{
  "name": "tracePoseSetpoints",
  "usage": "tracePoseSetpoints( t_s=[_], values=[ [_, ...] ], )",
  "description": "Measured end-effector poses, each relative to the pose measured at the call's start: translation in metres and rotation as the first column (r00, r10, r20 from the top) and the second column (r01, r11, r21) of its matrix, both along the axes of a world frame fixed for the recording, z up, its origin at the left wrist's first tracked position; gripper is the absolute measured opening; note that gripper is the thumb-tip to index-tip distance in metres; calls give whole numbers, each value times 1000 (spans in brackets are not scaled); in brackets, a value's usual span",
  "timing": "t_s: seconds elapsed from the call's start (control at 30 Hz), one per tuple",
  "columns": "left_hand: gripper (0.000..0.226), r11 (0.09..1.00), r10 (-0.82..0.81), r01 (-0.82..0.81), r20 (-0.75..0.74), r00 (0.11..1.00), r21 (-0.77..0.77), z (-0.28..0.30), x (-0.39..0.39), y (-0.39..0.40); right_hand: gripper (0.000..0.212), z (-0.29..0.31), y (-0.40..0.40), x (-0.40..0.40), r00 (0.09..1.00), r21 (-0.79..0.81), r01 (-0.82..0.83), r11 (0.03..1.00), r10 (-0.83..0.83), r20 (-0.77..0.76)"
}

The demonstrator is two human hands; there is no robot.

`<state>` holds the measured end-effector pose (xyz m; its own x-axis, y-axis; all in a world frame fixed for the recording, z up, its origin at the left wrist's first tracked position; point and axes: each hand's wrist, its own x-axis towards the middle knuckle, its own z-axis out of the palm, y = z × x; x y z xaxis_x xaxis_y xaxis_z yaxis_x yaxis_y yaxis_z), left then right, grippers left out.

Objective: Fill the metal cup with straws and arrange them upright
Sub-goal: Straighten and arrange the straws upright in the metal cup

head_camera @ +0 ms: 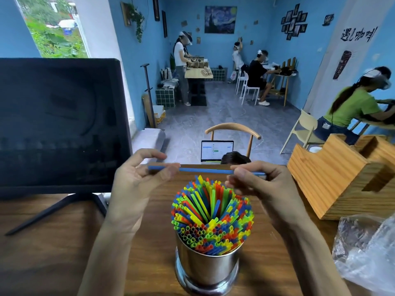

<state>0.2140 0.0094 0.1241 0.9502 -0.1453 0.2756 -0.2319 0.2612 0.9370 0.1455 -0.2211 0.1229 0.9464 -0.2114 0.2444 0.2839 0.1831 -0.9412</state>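
On the brown wood-grain table [53, 242], near its front edge: 1 metal cup [207, 272], cylindrical, polished steel with a flared base ring, packed with thin plastic straws [211, 214] in red, orange, yellow, green and blue, standing roughly upright and fanning outward at their open round ends. Above the cup, held level: 1 blue straw [205, 170], smooth, slender and straight. My left hand [136, 180] pinches its left end between thumb and curled fingers; my right hand [254, 184] pinches it near the right end the same way, a short tip showing beyond the fingers. Both grips narrow, closed on the straw, and both hands clear of the cup. Left of the cup: 1 dark flat monitor [59, 124], matte, on a splayed black stand. Right: 1 stepped wooden organiser [333, 178], ridged pale pine, with open slots. Right front corner: 1 crumpled clear plastic bag [367, 253], glossy.
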Motion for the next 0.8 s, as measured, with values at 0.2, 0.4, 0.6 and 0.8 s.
tracePoseSetpoints(
  t_s=[0.2,0.4,0.6,0.8],
  values=[
    [27,850,-221,127,128,967,511,0,-11,-10,35,-2,4,2,983,195,-7,981,-29,181],
    [18,595,-282,70,126,951,801,-6,-22,-25,43,-4,16,-4,895,-47,263,964,-225,386],
    [8,764,-132,-146,372,919,629,-17,-13,-24,17,-18,17,4,934,-631,296,717,-80,348],
    [34,734,-141,-110,310,940,670,-19,-6,-23,18,-18,5,7,988,-770,143,621,-50,143]
  ],
)
